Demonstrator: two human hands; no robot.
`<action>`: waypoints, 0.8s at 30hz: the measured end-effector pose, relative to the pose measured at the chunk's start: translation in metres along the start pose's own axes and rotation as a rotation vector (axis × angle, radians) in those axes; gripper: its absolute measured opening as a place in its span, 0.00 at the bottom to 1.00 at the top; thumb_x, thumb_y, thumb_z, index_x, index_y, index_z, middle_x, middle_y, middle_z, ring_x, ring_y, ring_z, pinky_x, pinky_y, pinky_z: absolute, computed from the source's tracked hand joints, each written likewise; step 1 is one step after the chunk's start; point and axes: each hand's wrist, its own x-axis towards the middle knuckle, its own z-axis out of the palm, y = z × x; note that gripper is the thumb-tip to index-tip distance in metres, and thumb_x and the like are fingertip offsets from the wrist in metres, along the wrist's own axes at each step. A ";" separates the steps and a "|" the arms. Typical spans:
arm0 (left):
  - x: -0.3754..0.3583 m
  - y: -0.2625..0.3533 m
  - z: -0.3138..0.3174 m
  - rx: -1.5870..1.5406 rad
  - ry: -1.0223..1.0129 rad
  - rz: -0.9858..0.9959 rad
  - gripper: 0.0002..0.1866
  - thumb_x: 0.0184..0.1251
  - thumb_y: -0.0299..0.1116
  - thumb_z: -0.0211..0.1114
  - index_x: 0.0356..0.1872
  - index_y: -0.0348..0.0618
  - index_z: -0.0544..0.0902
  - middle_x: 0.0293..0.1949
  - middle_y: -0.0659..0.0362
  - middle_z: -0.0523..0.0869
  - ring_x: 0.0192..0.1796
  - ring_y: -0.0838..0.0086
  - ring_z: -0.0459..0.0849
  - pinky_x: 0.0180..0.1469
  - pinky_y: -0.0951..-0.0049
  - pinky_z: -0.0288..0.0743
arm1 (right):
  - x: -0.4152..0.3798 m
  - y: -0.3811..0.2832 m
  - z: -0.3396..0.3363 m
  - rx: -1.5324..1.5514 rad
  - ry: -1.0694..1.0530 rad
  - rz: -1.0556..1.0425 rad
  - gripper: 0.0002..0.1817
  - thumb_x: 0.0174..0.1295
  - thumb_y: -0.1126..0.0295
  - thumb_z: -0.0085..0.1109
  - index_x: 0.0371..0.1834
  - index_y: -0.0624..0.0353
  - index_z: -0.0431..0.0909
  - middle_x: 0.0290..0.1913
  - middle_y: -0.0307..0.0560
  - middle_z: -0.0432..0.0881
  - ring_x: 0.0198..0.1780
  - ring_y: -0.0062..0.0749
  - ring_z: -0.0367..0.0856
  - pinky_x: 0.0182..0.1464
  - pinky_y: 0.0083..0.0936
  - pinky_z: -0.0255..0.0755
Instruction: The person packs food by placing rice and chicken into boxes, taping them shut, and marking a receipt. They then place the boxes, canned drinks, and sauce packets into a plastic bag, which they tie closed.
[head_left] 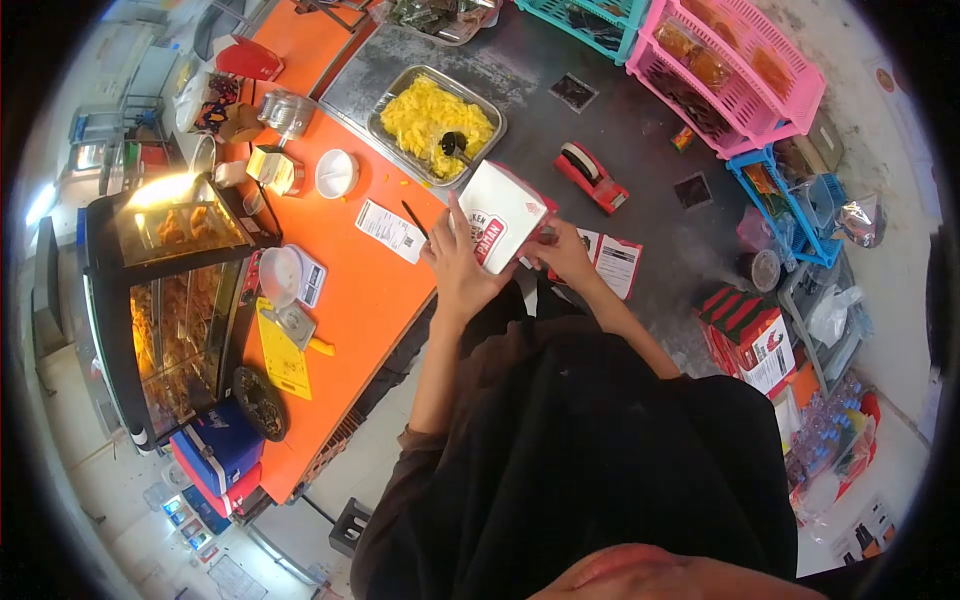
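Note:
Between my two hands is a white food box with a red printed label and red sides. My left hand grips its left side, thumb and fingers against the printed face. Fingers of my right hand are curled at the right edge of the box, partly hidden by it. A thin dark stick shows beside my left fingers. Just beyond the box is a metal tray of yellow food, with a black spoon in it. Under my right hand lie red-and-white printed cards.
A red tape dispenser sits on the dark counter to the right. Pink baskets stand beyond it, with red folded boxes nearer. On the orange table are a receipt, a white cup, a yellow cutting board and a glass food warmer.

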 end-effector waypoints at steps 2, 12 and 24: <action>-0.008 -0.015 -0.004 -0.064 -0.056 0.003 0.66 0.30 0.43 0.79 0.75 0.40 0.47 0.60 0.45 0.67 0.62 0.51 0.65 0.60 0.50 0.53 | 0.007 -0.009 -0.015 -0.234 -0.218 0.190 0.13 0.57 0.80 0.61 0.47 0.66 0.79 0.37 0.42 0.80 0.36 0.23 0.79 0.36 0.19 0.74; -0.136 -0.270 -0.008 0.109 -0.095 -0.299 0.70 0.26 0.43 0.82 0.76 0.49 0.45 0.64 0.46 0.64 0.67 0.50 0.61 0.68 0.45 0.48 | 0.054 -0.024 -0.183 -0.535 0.004 0.523 0.14 0.64 0.57 0.61 0.42 0.57 0.81 0.40 0.41 0.78 0.41 0.29 0.76 0.41 0.22 0.72; -0.003 -0.376 0.077 -0.143 0.019 -0.945 0.46 0.50 0.55 0.73 0.62 0.33 0.64 0.50 0.46 0.82 0.57 0.51 0.77 0.56 0.54 0.72 | 0.045 0.042 -0.204 -0.743 0.127 0.086 0.08 0.59 0.73 0.63 0.35 0.68 0.85 0.43 0.44 0.75 0.47 0.34 0.81 0.50 0.26 0.80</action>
